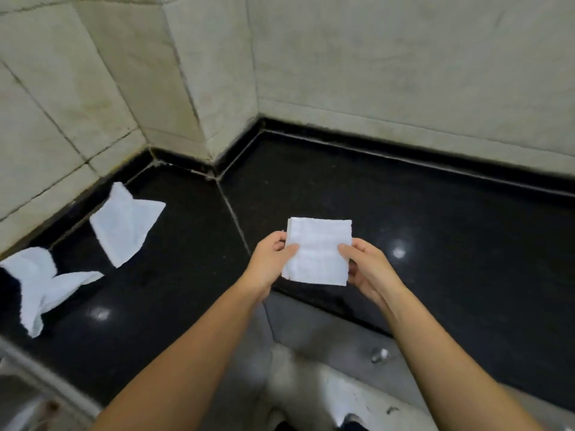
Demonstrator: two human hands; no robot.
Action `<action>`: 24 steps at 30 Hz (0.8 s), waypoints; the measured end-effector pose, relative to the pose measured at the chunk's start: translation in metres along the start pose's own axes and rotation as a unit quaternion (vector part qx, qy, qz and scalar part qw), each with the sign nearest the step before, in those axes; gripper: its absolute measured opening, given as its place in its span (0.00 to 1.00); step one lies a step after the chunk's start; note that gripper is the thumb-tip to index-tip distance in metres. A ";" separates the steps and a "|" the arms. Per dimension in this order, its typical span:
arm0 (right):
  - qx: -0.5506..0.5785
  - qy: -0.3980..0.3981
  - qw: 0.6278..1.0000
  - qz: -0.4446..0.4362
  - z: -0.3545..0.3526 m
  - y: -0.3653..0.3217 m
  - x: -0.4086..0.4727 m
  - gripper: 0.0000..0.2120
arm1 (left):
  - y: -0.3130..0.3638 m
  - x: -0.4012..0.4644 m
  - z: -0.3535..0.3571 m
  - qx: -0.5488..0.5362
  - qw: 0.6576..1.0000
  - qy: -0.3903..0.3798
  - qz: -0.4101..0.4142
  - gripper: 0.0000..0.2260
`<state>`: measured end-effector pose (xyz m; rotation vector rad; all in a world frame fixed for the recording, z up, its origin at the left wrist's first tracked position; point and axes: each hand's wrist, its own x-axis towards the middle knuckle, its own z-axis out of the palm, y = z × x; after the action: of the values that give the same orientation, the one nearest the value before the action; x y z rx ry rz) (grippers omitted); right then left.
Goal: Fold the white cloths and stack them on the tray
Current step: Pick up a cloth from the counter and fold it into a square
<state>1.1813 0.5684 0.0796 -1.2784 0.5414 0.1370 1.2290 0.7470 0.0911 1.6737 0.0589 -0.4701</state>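
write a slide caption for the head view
Both hands, left and right, hold a folded white cloth above a black counter; two unfolded cloths lie left.

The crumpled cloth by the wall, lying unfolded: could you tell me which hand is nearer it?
Left. The left hand is nearer that cloth; the right hand is beyond the folded cloth.

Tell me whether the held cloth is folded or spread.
Folded: the cloth is a compact, thick square pinched by left hand and right hand.
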 end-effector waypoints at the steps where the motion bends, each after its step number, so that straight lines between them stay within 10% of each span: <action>1: 0.001 0.030 0.999 -0.017 -0.024 -0.001 -0.013 0.05 | 0.003 -0.001 0.024 0.010 1.000 -0.028 0.000 0.05; 13: 0.042 0.396 0.914 -0.080 -0.374 0.041 -0.260 0.03 | -0.015 -0.135 0.417 0.093 0.922 -0.376 0.001 0.05; 24: 0.101 0.559 0.817 -0.101 -0.586 0.069 -0.453 0.05 | -0.017 -0.293 0.686 0.141 0.816 -0.561 0.022 0.06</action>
<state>0.5806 0.1313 0.1193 -1.0968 1.3690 -0.8991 0.7710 0.1585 0.1168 1.4279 -0.9576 -1.4158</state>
